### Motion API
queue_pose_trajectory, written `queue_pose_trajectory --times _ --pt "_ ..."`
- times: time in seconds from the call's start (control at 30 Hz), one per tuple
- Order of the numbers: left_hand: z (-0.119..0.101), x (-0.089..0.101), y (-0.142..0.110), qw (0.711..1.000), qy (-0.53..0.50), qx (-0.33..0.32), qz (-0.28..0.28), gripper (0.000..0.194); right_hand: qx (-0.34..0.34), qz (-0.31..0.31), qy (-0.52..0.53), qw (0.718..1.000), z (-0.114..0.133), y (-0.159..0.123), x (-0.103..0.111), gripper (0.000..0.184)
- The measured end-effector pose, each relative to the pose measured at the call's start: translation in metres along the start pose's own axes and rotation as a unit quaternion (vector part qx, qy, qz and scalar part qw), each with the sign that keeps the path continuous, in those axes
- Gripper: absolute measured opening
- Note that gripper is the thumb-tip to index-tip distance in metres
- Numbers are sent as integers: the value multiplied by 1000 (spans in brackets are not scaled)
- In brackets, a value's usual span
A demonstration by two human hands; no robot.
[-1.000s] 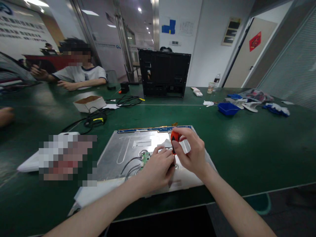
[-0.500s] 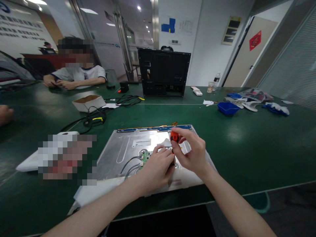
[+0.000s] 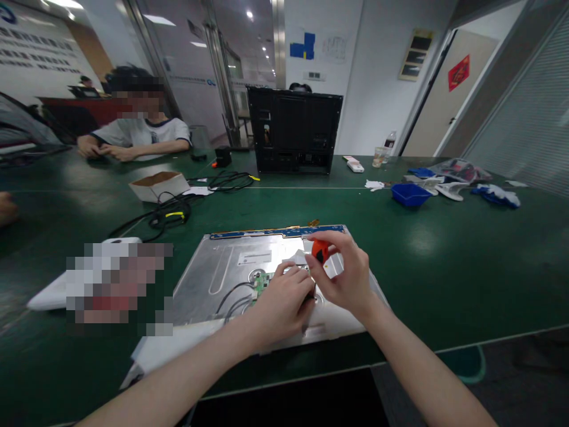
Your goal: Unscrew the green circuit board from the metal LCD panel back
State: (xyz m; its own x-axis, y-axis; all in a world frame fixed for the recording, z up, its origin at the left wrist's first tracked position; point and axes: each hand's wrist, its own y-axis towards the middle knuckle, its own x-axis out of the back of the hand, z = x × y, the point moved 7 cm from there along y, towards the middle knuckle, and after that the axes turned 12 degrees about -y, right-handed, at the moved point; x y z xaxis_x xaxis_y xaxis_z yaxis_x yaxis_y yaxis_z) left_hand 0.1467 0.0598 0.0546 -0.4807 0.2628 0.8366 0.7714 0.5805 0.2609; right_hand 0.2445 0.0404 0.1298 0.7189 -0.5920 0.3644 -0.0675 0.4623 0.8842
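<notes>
An LCD panel lies on its face with its metal back up, a blue circuit strip along the far edge. My right hand pinches the orange and black handle of a screwdriver between thumb and fingers, upright over the panel's right half. My left hand rests on the panel beside a small green circuit board, fingers curled close to the screwdriver's lower end. What those fingers hold is hidden, as is the tool's tip. Dark cables run from the board.
Beyond the panel stands a black monitor housing. Black cables and an open white box lie to the left, a blue tray and gloves to the right. Across the table sits a person.
The screwdriver handle has turned in my right fingers, showing a different side, and sits slightly further right. My left hand has stayed in place.
</notes>
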Motion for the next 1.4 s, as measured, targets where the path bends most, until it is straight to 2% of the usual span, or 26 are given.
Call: queue_pose_trajectory --times 0.17,0.43,0.73,0.97,1.4 --pt "1 -1 0 1000 14 -2 2 13 30 2 8 1000 4 2 1 29" --pt "2 -5 0 1000 26 0 15 21 30 1 16 999 3 -1 1 35" --pt "3 -6 -1 999 29 -2 15 22 28 -11 5 1000 5 0 4 33" --pt "1 -5 0 1000 23 -12 6 22 34 3 10 999 7 1 2 34" --pt "3 -5 0 1000 17 -13 3 24 24 -3 -3 1000 4 1 0 27"
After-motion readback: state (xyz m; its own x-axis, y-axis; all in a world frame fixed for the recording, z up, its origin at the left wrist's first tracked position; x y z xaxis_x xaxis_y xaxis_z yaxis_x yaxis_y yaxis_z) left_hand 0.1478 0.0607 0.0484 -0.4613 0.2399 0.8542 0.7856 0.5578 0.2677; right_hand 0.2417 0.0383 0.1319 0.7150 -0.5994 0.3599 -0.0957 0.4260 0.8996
